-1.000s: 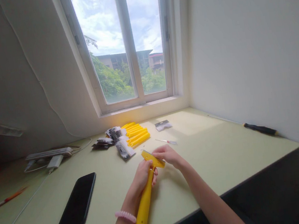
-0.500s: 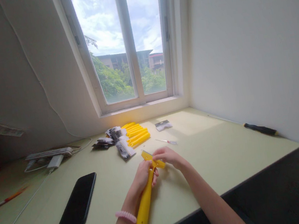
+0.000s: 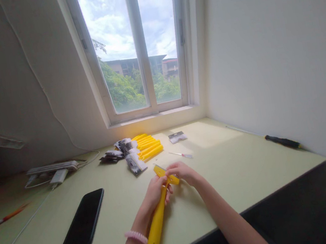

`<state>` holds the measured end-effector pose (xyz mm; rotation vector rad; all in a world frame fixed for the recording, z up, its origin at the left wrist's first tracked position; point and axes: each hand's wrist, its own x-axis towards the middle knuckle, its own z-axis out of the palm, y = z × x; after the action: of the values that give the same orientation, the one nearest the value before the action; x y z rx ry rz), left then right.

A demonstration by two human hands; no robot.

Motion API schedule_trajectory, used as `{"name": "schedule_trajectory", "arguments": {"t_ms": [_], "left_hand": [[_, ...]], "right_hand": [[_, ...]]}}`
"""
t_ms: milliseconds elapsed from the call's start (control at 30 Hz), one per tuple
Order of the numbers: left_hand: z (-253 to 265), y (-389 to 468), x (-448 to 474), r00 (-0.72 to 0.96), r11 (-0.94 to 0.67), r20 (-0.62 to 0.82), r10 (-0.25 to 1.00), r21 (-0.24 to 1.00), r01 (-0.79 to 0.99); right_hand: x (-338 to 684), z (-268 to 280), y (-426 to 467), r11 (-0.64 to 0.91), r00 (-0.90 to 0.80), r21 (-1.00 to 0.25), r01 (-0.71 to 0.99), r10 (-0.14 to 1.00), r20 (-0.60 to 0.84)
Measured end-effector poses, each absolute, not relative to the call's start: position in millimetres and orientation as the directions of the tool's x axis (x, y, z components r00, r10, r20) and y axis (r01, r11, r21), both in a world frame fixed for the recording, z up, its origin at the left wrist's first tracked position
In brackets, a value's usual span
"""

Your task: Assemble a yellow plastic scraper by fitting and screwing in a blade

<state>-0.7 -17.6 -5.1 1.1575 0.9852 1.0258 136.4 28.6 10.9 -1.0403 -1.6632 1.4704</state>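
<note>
A yellow scraper (image 3: pixel 159 227) with a long handle and a wide T-shaped head lies slanted above the table's near edge, its head pointing away from me. My left hand (image 3: pixel 156 189) is closed around its neck, just below the head. At the head, my right hand (image 3: pixel 182 171) has its fingers bent and pinched against the top face; whatever small part is under those fingertips is hidden. Past the hands lies a small screwdriver (image 3: pixel 181 155) with a pale handle. Behind it to the left is a pile of yellow handles (image 3: pixel 150 146).
Black-and-white packets (image 3: pixel 135 162) lie beside the handles, and another packet (image 3: pixel 177 137) is near the window. A black phone (image 3: pixel 82 224) on a charging cable lies left. A power strip (image 3: pixel 52 168) sits behind it. A long screwdriver (image 3: pixel 284 141) lies by the right wall.
Both hands keep almost the same place on the scraper. The right fingers have shifted slightly toward the middle of its head. The view has moved a little.
</note>
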Motion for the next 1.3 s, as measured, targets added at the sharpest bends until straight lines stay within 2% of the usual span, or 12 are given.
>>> {"name": "schedule_trajectory", "arguments": {"t_ms": [67,133,267,433,600,867,1100,1200,1300], "left_hand": [[-6.3,-13.8,-3.6,0.204,0.100,-0.075,0.976,0.988,-0.117],[-6.2,-10.0,-8.1,0.094,0.064,-0.052,0.994,0.989,-0.135],[-1.5,-7.5,-18.7,-0.206,-0.012,-0.021,0.978,0.988,-0.157],[4.4,-9.9,-26.6,-0.404,-0.003,-0.069,0.912,0.985,-0.174],[2.6,-6.7,-32.0,-0.566,-0.041,-0.090,0.820,0.976,-0.215],[0.6,-5.1,-29.6,-0.522,-0.001,-0.122,0.844,0.974,-0.228],[-1.5,-2.0,-25.8,-0.452,0.075,-0.176,0.874,0.970,-0.233],[-5.3,0.5,-25.8,-0.393,0.087,-0.187,0.900,0.962,-0.260],[-10.1,3.0,-24.2,-0.264,0.117,-0.197,0.944,0.950,-0.290]], "right_hand": [[133.7,8.4,30.6,0.052,-0.407,-0.989,0.138,0.913,-0.009],[131.0,4.8,34.3,0.060,-0.321,-0.983,0.176,0.947,0.000],[129.0,-4.5,40.8,0.119,-0.112,-0.905,0.408,0.991,0.080],[125.7,-12.8,38.0,0.235,-0.149,-0.733,0.638,0.972,0.181],[112.0,-11.3,37.7,0.225,-0.138,-0.568,0.792,0.971,0.193],[85.7,-11.3,66.2,0.327,-0.189,-0.526,0.785,0.935,0.299],[75.7,-14.3,73.3,0.344,-0.203,-0.517,0.784,0.929,0.310],[79.5,-11.5,76.1,0.331,-0.212,-0.548,0.768,0.939,0.270],[90.8,-5.5,82.0,0.287,-0.217,-0.655,0.699,0.958,0.187]]}}
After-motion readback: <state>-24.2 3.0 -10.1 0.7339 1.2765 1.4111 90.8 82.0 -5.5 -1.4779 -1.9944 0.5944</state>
